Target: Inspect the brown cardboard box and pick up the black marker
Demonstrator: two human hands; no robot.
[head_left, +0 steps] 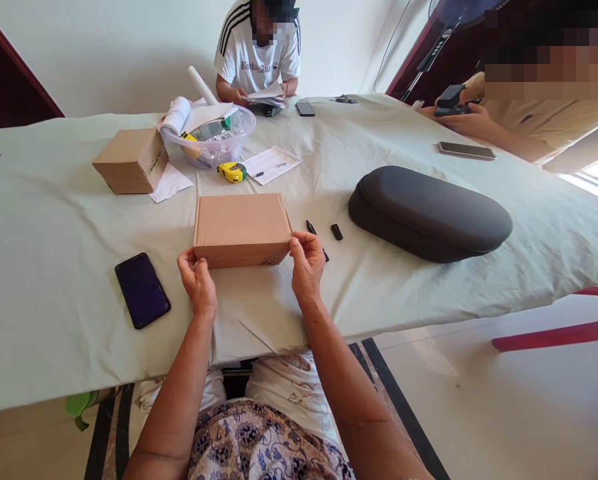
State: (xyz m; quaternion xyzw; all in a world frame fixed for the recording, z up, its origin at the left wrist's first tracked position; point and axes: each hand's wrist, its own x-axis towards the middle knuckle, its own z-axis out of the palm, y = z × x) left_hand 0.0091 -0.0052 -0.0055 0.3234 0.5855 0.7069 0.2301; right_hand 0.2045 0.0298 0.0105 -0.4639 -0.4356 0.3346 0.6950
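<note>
A closed brown cardboard box [243, 220] sits on the cloth-covered table in front of me. At its left front corner, my left hand [197, 281] has its fingers closed on the edge. My right hand [306, 265] pinches the right front corner. Dark handwriting shows on the front side near the right end. Beside my right fingers lies a black marker [311, 228], partly hidden behind the hand, with its loose black cap [337, 232] to the right. A dark smartphone [143, 290] lies left of my left hand.
Farther back are a second carton [129, 160], a yellow tape measure [232, 172], a printed sheet [273, 165] and a filled plastic basin [249, 127]. A dark oval case [431, 213] lies to the right. One person [259, 57] holds papers opposite; another person's hands [459, 117] hold a black device.
</note>
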